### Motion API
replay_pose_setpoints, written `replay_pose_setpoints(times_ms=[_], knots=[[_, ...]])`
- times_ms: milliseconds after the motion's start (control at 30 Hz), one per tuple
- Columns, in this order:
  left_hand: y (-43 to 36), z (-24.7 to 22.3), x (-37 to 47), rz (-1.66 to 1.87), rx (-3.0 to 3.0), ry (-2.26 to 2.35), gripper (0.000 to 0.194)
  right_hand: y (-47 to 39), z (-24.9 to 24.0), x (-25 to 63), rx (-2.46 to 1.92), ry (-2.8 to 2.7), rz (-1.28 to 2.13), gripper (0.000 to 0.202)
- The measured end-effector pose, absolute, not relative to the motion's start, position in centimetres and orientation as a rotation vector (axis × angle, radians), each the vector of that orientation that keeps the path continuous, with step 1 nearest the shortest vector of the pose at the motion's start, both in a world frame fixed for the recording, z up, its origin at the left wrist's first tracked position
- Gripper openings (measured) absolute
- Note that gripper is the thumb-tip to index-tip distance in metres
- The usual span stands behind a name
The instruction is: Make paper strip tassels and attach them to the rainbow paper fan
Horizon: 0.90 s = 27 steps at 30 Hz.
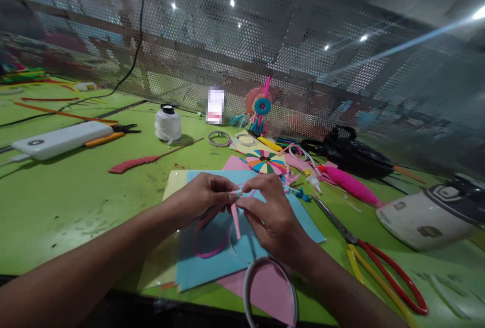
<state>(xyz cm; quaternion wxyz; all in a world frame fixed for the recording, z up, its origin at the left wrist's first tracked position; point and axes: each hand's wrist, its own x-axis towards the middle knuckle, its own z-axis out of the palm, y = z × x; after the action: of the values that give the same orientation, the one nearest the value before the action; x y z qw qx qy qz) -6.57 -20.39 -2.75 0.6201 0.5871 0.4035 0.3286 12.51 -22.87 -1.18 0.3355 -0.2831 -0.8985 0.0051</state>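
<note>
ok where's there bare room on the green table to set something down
Widest bare patch: the green table between the left forearm and the white device, though specked. Crowded: beyond the blue sheet, around the multicoloured disc.

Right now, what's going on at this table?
A person is working with bare hands. The left hand pinches a pink strip over a blue sheet; the right hand has its fingertips close by, though whether they grip it is unclear. Large scissors lie to the right, and a white spool stands farther back, left.
</note>
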Motion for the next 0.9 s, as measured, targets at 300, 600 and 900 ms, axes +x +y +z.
replay_pose_setpoints(times_ms=[300,600,900], knots=[[-20.9,-2.4,-5.9,0.740,1.439,0.953,0.028,-22.8,-1.5,12.5,-0.611,-2.310,0.063,0.022],[-21.6,-2.6,-5.2,0.704,1.534,0.872,0.018,-22.4,-0.4,12.6,-0.768,-2.108,0.449,0.009],[-21.1,-1.7,-5.7,0.690,1.106,0.889,0.022,-22.2,0.1,13.1,-0.873,-1.901,0.504,0.009]])
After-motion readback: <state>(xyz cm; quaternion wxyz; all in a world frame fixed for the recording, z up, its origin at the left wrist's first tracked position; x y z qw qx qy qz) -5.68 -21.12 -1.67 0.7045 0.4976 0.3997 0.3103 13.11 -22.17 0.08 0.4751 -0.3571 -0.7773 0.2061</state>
